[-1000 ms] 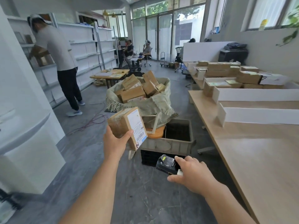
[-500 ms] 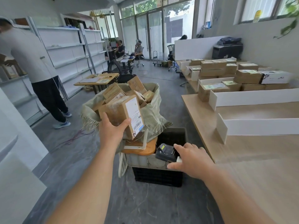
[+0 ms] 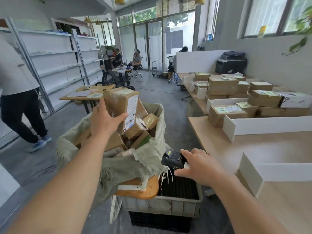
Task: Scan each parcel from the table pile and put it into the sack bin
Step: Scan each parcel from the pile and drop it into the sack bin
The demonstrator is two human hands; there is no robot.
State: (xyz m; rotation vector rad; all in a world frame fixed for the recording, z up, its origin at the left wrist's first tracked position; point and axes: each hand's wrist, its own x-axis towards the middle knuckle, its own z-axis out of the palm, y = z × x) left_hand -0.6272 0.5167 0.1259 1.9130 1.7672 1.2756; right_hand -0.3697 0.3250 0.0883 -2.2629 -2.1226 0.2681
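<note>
Head view. Left hand [image 3: 105, 120], centre of frame: fingers spread and wrapped round a brown parcel [image 3: 118, 105], thumb pressed on the face below its white barcode label. The parcel is tilted, held above the open mouth of the sack bin [image 3: 118, 168]. The sack bin is a green woven sack, lower centre, with more brown parcels heaped in it up to the rim.

Right hand [image 3: 200, 168], lower centre-right: fingers curled round a black scanner [image 3: 173, 158], forefinger along its top. The hand is over a grey crate [image 3: 160, 206] just beside the sack bin.

Counter [image 3: 219, 149], right side of frame, carries upright white dividers [image 3: 270, 123]. The pile of parcels [image 3: 222, 86] sits at its far end, upper right.

Left edge: a person [image 3: 15, 98] stands by white shelving [image 3: 55, 61].
</note>
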